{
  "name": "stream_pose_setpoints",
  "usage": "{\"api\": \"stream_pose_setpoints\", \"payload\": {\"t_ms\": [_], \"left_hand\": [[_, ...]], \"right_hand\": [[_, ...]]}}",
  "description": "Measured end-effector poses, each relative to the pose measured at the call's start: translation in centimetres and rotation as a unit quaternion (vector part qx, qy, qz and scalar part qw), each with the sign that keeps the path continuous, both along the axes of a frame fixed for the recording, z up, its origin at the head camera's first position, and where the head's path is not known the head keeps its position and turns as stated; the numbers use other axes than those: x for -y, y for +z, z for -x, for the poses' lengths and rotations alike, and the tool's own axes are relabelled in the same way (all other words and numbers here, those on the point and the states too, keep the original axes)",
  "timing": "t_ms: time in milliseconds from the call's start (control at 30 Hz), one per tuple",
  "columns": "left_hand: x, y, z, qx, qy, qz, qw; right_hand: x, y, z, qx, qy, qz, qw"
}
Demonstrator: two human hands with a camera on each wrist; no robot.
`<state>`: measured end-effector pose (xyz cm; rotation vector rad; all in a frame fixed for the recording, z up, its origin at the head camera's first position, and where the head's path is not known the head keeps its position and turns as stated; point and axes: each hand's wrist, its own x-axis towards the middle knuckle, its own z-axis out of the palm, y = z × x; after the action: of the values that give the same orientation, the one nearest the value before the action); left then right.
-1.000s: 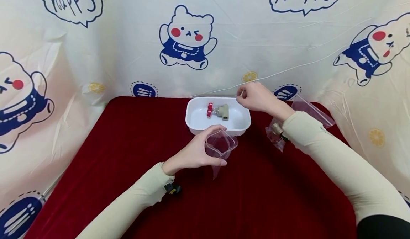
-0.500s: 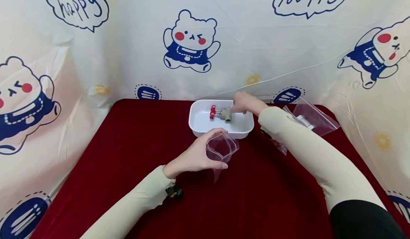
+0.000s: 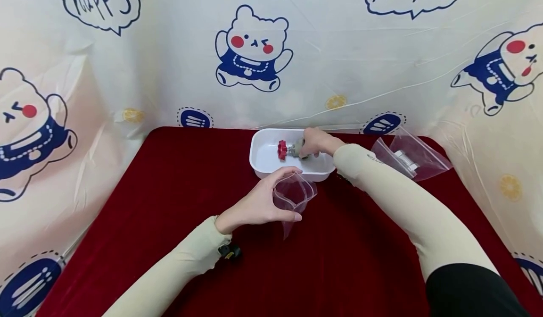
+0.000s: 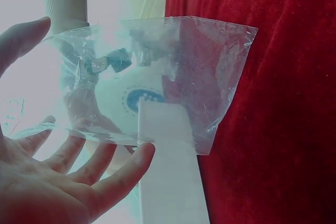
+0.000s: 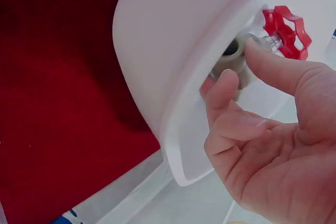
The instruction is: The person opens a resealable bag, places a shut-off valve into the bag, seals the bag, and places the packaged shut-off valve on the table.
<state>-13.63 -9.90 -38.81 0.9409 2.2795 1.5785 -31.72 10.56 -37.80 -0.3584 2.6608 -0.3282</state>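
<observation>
My left hand (image 3: 259, 203) holds a clear plastic zip bag (image 3: 294, 195), its mouth spread wide between thumb and fingers. In the left wrist view, the fingers curve along the lower edge of the bag (image 4: 210, 77), and nothing shows inside it. Over the white tray (image 3: 265, 160), my right hand (image 3: 319, 142) reaches in and grips the grey-green body of a valve (image 3: 297, 148). The valve's red handwheel (image 3: 282, 150) points left. Seen from the right wrist, thumb and fingers pinch the pipe body, with the handwheel (image 5: 287, 32) beyond the thumb.
Clear zip bags (image 3: 429, 160) lie at the table's right back, one with a small white piece (image 3: 406, 159). Dark red cloth (image 3: 191, 175) covers the table. A printed curtain (image 3: 314, 62) hangs close behind the tray.
My right hand has come down from above the tray's right rim and taken hold of the valve body. The left hand keeps the bag in nearly the same place.
</observation>
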Motion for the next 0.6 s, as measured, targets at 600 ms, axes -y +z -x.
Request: {"api": "stream_pose_setpoints", "payload": {"t_ms": [600], "left_hand": [[-0.25, -0.21, 0.10, -0.011, -0.001, -0.011, 0.9999]], "right_hand": [[-0.65, 0.06, 0.65, 0.138, -0.069, 0.103, 0.983]]}}
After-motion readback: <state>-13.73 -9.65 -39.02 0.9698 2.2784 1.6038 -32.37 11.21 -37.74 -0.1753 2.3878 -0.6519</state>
